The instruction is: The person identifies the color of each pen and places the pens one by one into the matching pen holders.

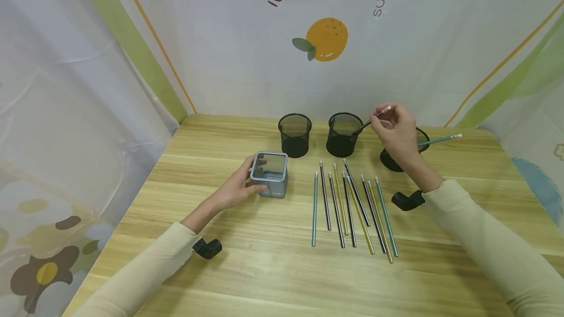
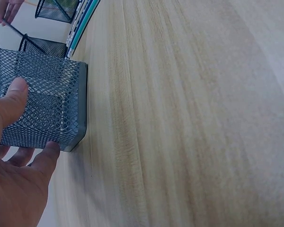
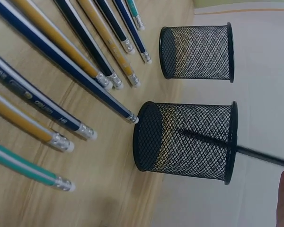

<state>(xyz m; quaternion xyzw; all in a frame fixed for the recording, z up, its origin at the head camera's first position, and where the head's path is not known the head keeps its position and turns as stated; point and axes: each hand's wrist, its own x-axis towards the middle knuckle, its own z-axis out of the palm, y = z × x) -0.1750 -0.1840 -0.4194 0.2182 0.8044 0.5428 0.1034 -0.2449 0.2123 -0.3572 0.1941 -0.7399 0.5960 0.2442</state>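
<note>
My left hand [image 1: 238, 187] grips a grey square mesh pen holder [image 1: 276, 190], thumb along its near side and fingers round the left and back. In the left wrist view the thumb lies flat on the mesh wall [image 2: 42, 106]. At the back right, my right hand [image 1: 396, 133] pinches a dark pencil [image 1: 364, 125] near its white eraser end. That pencil slants down into the middle black round mesh cup [image 1: 340, 147]; through the mesh in the right wrist view, its lower part shows inside the cup [image 3: 194, 161].
Another black mesh cup [image 1: 294, 146] stands left of the middle one. A third black cup [image 1: 391, 162], partly behind the right hand, holds a teal pencil [image 1: 440, 140]. Several blue, yellow, black and teal pencils [image 1: 338, 209] lie side by side on the wooden table [image 1: 264, 278]. A curtain [image 1: 246, 72] hangs behind.
</note>
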